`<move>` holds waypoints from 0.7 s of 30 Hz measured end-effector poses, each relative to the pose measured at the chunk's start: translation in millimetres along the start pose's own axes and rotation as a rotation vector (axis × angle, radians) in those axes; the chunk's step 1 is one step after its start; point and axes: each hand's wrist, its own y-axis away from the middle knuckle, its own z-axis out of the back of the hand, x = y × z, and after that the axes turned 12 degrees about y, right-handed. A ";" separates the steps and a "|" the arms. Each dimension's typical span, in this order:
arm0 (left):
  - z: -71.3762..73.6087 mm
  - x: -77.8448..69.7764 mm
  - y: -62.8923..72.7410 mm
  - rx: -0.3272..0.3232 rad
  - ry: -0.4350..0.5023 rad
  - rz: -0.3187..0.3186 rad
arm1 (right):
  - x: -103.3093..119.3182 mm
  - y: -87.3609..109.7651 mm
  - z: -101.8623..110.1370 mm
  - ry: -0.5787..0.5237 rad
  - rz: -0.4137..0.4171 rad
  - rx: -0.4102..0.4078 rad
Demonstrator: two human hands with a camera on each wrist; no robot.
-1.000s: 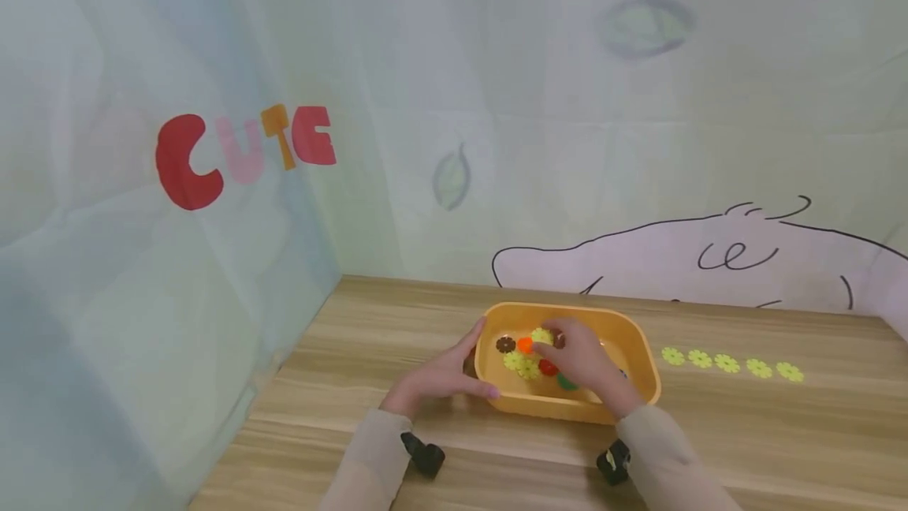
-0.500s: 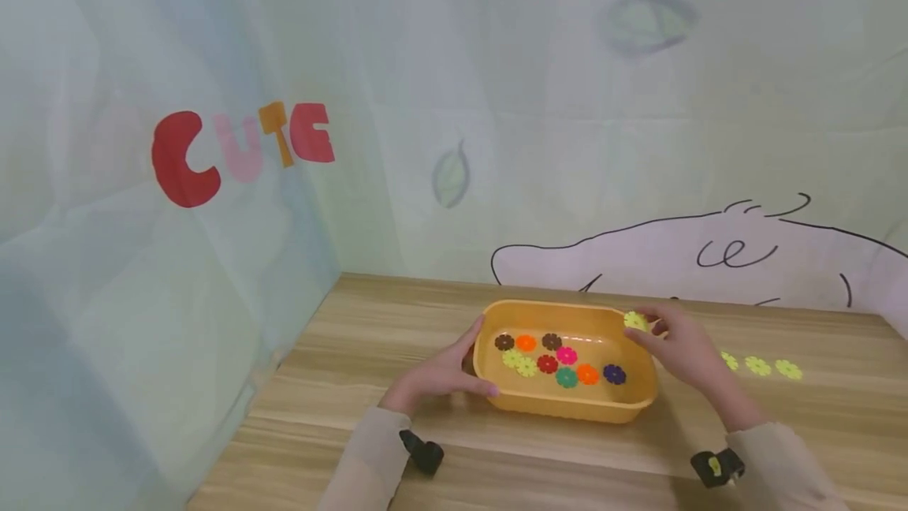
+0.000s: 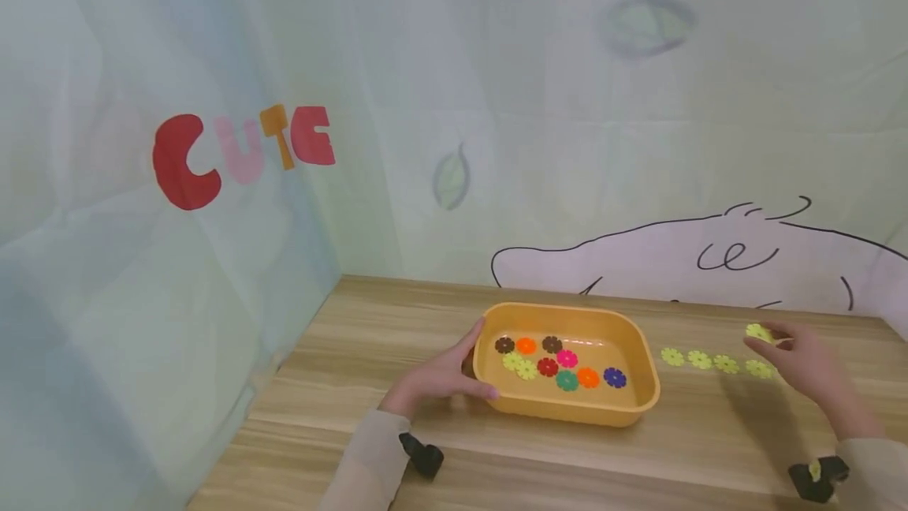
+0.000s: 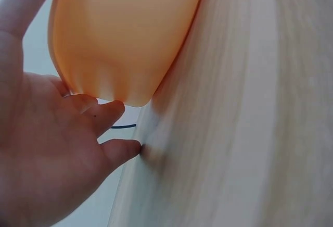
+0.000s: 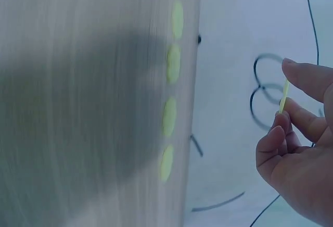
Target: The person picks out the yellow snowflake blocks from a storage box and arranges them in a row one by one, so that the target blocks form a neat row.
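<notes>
We see the right hand [image 3: 809, 361] pinching a thin yellow flower-shaped disc [image 3: 757, 333] between thumb and fingertips, raised clear of the wood-grain table [image 3: 397, 322]; the right wrist view shows that disc edge-on. Below it, to the right of the tray, lies a straight row of matching yellow flower discs [image 3: 699, 359]; we count four from the head and five from the right wrist. Our left hand [image 3: 440, 373] holds the left end of the orange rounded-rectangular plastic tray [image 3: 567, 410], thumb at the near corner and bent fingertips against the outer wall, one lower finger apart from it. Flat inside the tray we find two brown discs [image 3: 504, 345], two orange discs [image 3: 588, 378], a pink disc [image 3: 567, 358], a red disc [image 3: 548, 367], a green disc [image 3: 567, 380], a dark blue disc [image 3: 615, 378] and two touching yellow discs [image 3: 526, 370]. Behind the table hangs a pale printed cloth [image 3: 397, 61], with red, pink and orange letters [image 3: 187, 162] spelling CUTE on the left.
</notes>
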 end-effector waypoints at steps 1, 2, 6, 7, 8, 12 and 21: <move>0.2 0.3 0.1 0.001 0.000 -0.001 | -7.2 0.1 0.9 0.007 -0.025 -0.005; 0.6 0.6 0.2 0.001 -0.001 -0.003 | -14.1 0.3 2.0 0.015 -0.055 -0.001; 1.0 1.4 -0.3 0.005 -0.008 -0.012 | -36.7 0.8 3.7 0.017 -0.132 -0.032; 1.1 1.6 -0.4 0.003 -0.010 -0.012 | -41.4 0.8 3.7 0.009 -0.145 -0.039; 1.1 1.7 -0.5 0.001 -0.013 -0.013 | -45.6 0.8 4.1 0.001 -0.152 -0.042; 1.3 2.0 -0.4 -0.006 -0.015 -0.009 | -57.6 1.5 3.2 -0.018 -0.147 -0.047; 0.0 1.9 0.3 0.000 -0.029 -0.004 | -86.7 7.0 -10.4 -0.114 -0.171 -0.011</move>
